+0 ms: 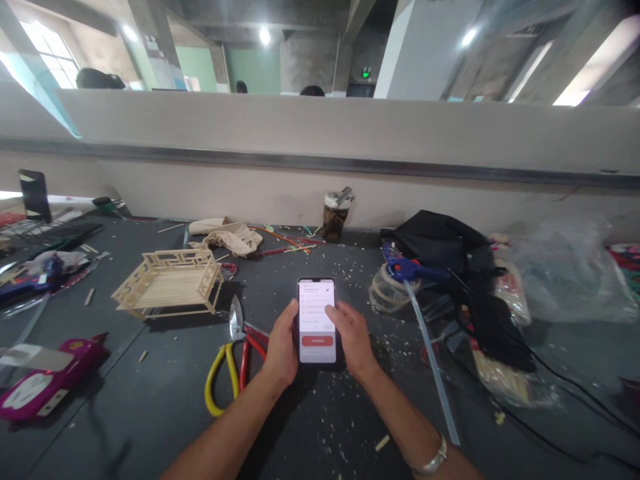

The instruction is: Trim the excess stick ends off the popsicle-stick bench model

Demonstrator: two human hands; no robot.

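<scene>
A smartphone [317, 323] with a lit white screen and a red button is held upright between both hands, above the dark table. My left hand [283, 347] is closed around its left edge, thumb along the side. Gripping the right edge is my right hand [352, 337], its thumb over the screen; the fingers behind the phone are hidden. Just left of my left hand lie scissors [236, 320] with yellow handles and a tool with red handles [245, 360], partly covered by that hand. Farther left stands a small bed-like frame of thin wooden sticks [173, 283].
A blue glue gun [415, 270] with a clear glue stick [433, 360] rests on a tape roll [387, 290] at right, near a black bag [440, 240] and cables. A cup [336, 217] stands by the partition [250, 187]. At left lies a magenta device [55, 380].
</scene>
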